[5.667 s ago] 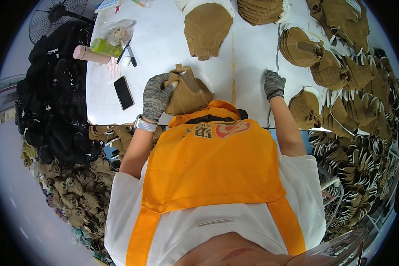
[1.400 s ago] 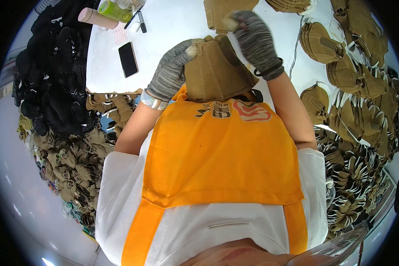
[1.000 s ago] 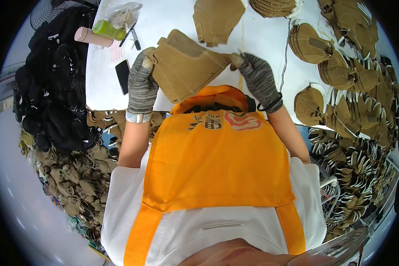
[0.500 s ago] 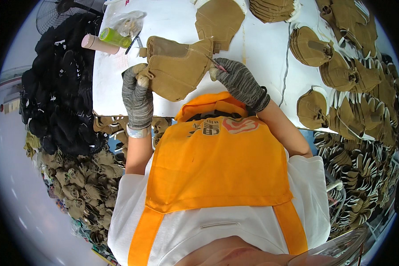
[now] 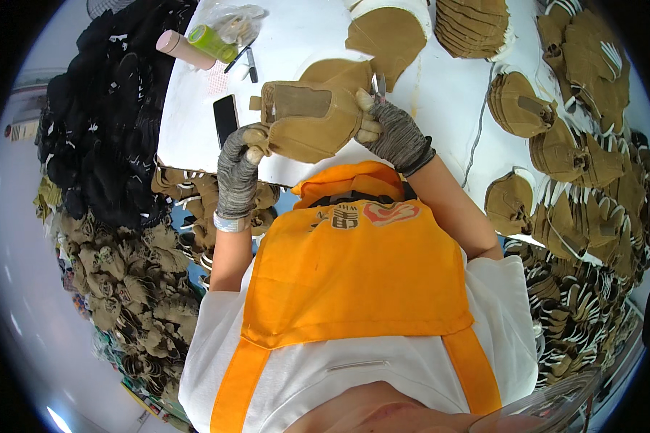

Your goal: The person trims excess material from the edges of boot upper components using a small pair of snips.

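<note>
A tan suede boot upper (image 5: 314, 137) with a dark elastic panel is held up between my two gloved hands, above the near edge of the table. My left hand (image 5: 237, 169) is closed on its left end, by a small loop. At the right edge, the fingers of my right hand (image 5: 397, 137) grip the upper. The same hand also holds small scissors (image 5: 380, 85), blades pointing up and away. Part of their handle is hidden in the glove. Behind the held piece, another tan upper (image 5: 386, 40) lies on the table.
On the white table (image 5: 440, 108) lie a phone (image 5: 225, 119), pens (image 5: 251, 65), a pink bottle (image 5: 184, 49), a green bottle (image 5: 211, 43) and a plastic bag (image 5: 240, 25). Stacked tan uppers (image 5: 473, 25) stand far right; more (image 5: 520, 105) hang along the right. Black pieces (image 5: 115, 130) pile up left.
The held upper has been turned, so its elastic panel now faces up more fully. My right fingers now grip its edge, and the scissors point upward instead of across it. The phone has come into sight.
</note>
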Action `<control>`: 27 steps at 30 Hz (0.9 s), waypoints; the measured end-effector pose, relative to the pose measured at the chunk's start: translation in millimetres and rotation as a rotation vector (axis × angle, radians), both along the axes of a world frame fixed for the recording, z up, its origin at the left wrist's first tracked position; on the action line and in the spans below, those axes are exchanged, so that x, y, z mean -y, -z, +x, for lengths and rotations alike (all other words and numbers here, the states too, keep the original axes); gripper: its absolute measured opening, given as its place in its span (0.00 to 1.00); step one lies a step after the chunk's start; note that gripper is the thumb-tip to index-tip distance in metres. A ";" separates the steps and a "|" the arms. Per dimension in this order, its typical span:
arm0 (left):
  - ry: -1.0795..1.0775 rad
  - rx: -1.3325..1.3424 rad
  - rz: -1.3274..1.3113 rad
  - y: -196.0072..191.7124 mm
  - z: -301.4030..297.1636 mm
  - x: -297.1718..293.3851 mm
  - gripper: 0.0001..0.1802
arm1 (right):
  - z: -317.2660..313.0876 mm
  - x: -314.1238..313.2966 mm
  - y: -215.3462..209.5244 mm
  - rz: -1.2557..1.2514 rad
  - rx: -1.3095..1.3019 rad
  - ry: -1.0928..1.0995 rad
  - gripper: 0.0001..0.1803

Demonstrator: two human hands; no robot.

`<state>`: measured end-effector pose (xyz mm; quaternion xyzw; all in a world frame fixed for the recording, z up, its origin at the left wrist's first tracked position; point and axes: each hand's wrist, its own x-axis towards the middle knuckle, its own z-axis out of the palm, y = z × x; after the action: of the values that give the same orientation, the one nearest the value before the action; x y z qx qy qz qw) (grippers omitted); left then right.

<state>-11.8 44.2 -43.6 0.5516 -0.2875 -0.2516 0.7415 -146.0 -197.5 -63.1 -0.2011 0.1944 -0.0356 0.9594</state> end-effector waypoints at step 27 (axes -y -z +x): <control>0.298 0.252 0.887 -45.0 -33.9 63.2 0.29 | 2.1 15.1 -45.8 -1.837 -0.178 0.274 0.18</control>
<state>-45.6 -19.0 1.4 0.7935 -0.3160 -0.3846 0.3501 -143.9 -212.6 -17.3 -0.8584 0.1847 -0.2727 0.3932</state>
